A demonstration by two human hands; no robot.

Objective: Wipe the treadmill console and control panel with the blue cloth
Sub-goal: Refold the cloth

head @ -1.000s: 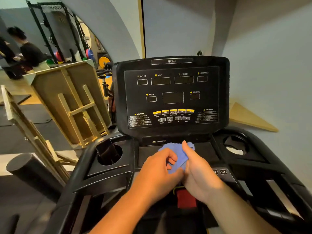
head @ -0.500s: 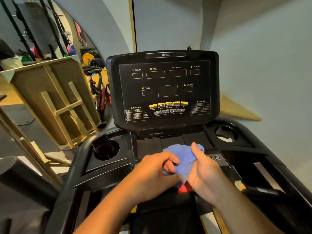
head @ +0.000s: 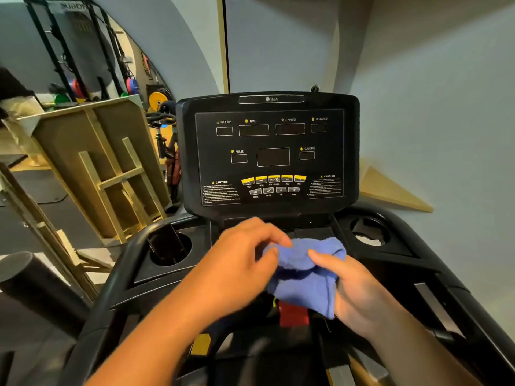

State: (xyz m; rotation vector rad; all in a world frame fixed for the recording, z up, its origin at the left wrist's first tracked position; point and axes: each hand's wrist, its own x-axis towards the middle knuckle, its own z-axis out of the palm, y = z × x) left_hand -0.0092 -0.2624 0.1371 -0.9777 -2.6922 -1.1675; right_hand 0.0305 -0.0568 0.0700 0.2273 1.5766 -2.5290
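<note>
With both your left hand [head: 239,263] and right hand [head: 354,288] gripping the bunched blue cloth [head: 303,277], beware pressing the buttons [head: 274,185] above your fingers [head: 267,232].

One crumpled blue terry cloth [head: 303,277], two bare hands, one black treadmill console [head: 267,151], two round black cup holders, five yellow buttons, four grey buttons.

Dim warm indoor light; wide-angle bending at edges; hands [head: 278,268] slightly motion-blurred
</note>
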